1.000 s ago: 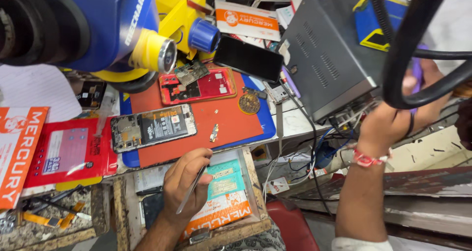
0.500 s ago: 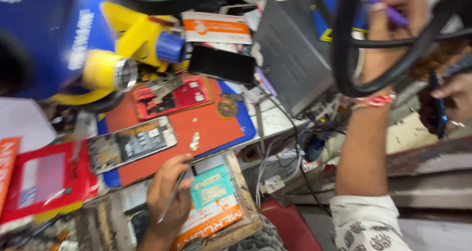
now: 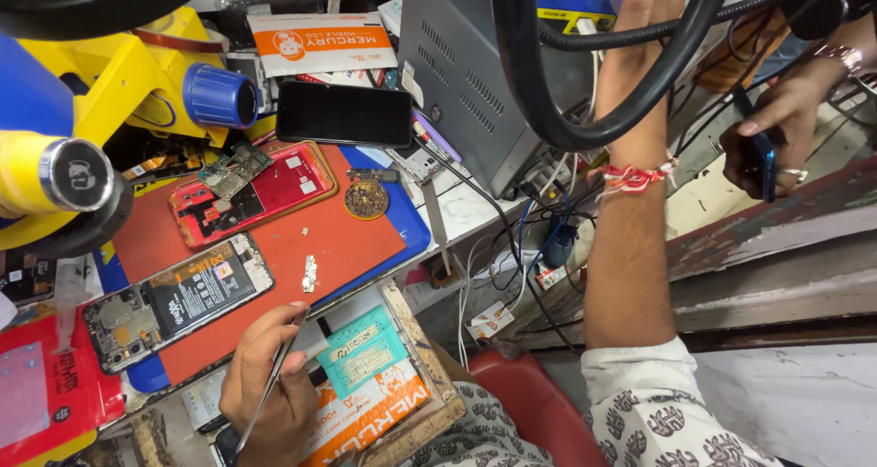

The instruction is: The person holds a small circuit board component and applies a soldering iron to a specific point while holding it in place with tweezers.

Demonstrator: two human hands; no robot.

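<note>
Cluttered repair bench below, with an orange work mat [image 3: 274, 248] carrying an opened phone [image 3: 174, 302] showing its battery and a red phone shell [image 3: 251, 193]. Left hand [image 3: 269, 389] sits at the mat's near edge, fingers pinched round thin metal tweezers [image 3: 269, 385]. Right hand [image 3: 653, 1] is raised up behind the black ring lamp [image 3: 548, 111]; its fingers run out of view, grip impossible to tell.
</note>
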